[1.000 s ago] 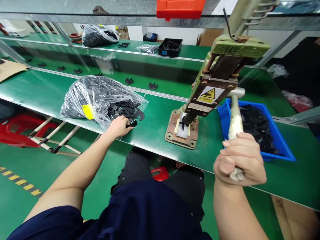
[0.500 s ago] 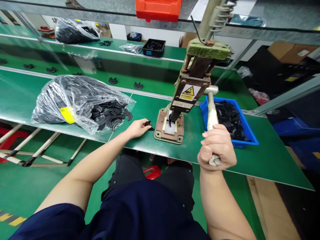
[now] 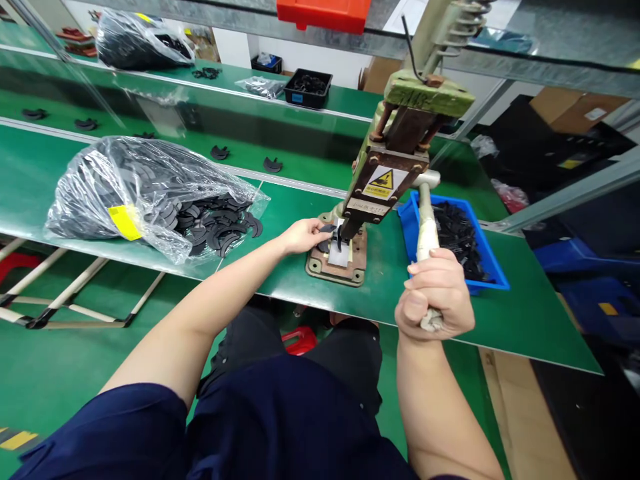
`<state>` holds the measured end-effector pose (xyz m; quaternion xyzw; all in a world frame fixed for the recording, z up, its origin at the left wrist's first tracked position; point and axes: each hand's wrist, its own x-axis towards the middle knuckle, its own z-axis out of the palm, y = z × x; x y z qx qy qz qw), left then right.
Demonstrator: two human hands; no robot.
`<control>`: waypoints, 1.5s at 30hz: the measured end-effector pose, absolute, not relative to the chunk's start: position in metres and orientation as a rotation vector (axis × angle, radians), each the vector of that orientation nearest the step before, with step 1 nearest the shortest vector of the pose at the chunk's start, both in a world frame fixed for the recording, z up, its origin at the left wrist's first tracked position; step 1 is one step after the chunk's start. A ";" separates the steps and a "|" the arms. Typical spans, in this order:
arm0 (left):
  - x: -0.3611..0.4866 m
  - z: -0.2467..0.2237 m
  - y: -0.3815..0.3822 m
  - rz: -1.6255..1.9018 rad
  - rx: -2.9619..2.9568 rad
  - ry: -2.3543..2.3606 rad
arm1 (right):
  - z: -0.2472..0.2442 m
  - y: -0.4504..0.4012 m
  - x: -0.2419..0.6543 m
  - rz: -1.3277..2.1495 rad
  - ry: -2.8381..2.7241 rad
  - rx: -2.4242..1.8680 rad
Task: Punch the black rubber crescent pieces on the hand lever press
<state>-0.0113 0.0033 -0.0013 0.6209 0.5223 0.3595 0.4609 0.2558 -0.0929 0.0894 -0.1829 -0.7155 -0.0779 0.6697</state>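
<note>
My left hand [image 3: 306,236] pinches a black curved plastic part [image 3: 325,244] at the left side of the hand press [image 3: 385,173]. The part is over the press's base plate [image 3: 335,272], close beside the metal fixture under the ram. Fingers partly cover it, and I cannot tell whether it touches the fixture. My right hand [image 3: 436,295] is wrapped round the press lever [image 3: 427,227], whose grip is covered in worn whitish wrapping. To the left, a clear plastic bag [image 3: 125,193] lies on the bench with many similar black curved parts [image 3: 220,223] spilling from its mouth.
A blue bin [image 3: 487,240] full of small black parts stands right of the press. Several curved parts lie spaced along the green strip behind the bench [image 3: 280,270]. Farther back are a black tray [image 3: 307,90] and another filled bag [image 3: 143,43]. A metal shelf crosses above.
My left hand has moved right with the curved part, from the bench beside the press to over its base. My right hand stays on the lever. The view has shifted slightly.
</note>
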 end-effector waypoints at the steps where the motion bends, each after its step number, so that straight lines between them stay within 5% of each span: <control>1: -0.010 -0.003 0.006 0.901 1.518 1.278 | 0.089 -0.093 0.256 -0.175 -1.609 -0.410; 35: 0.000 0.014 0.023 0.568 1.091 1.291 | 0.081 -0.092 0.256 -0.154 -1.569 -0.417; 45: -0.003 0.010 -0.007 0.808 1.090 1.215 | 0.211 -0.052 0.256 0.162 -1.476 -0.378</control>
